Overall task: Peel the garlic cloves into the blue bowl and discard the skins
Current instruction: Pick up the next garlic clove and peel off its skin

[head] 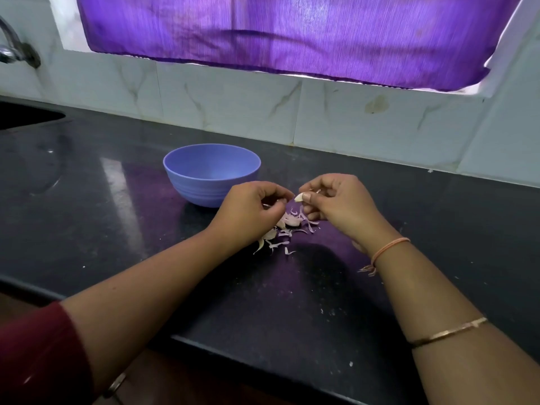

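A blue bowl (211, 173) stands upright on the black counter, just behind and left of my hands. My right hand (339, 204) pinches a pale garlic clove (298, 197) between thumb and fingers. My left hand (251, 213) is curled close beside it, fingertips pinched on a thin strip of skin. Below both hands lies a small heap of garlic skins (287, 229), with what look like unpeeled cloves mixed in. The inside of the bowl looks bare from this angle.
The black counter (117, 217) runs left to a sink (26, 114) with a tap (13, 45) above it. A tiled wall (321, 121) and purple curtain (292, 33) rise behind. The counter's front edge (263, 355) is near my arms. Small white crumbs dot the surface.
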Demonstrator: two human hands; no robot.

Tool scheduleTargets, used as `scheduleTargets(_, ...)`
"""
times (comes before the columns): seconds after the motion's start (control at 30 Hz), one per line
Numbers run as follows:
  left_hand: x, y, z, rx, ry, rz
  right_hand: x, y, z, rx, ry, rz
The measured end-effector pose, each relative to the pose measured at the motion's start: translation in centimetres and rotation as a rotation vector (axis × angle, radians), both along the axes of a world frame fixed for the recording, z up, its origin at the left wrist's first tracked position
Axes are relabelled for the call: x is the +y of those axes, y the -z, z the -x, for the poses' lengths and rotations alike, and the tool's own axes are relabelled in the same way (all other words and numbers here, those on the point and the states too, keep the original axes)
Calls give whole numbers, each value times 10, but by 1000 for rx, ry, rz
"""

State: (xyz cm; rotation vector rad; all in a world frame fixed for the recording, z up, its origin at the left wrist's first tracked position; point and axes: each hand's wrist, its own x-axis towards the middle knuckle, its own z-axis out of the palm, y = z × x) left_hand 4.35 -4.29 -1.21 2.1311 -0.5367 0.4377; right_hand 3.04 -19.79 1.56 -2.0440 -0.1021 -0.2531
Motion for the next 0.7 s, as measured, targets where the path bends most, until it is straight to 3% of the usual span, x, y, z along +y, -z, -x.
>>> scheduleTargets(0.13, 0, -1, -1, 34, 21, 38, 2, 0, 0, 63, -53, -239)
scheduleTargets(0.3, 0, -1, -2, 75, 52, 112, 1, 0, 1, 104, -110, -336)
scheduleTargets(0.7, 2, -1, 1, 80, 49, 122, -1, -1, 5, 119, -149, -331)
